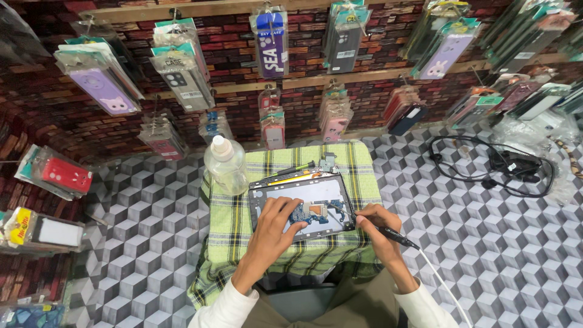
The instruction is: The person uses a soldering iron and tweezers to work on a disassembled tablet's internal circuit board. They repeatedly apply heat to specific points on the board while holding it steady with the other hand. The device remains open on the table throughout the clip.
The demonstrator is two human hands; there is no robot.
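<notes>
My left hand [274, 228] presses flat, ungripping, on the opened tablet [302, 205]; right hand [375, 223] grips a soldering pen [388, 233] on the bench [231, 231].

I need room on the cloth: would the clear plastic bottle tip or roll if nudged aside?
The clear bottle stands upright on the checked cloth, looking wide-bodied, so probably steady. It seems nearly empty, hence likely light and easy to knock. Once down, its round body would probably roll.
</notes>
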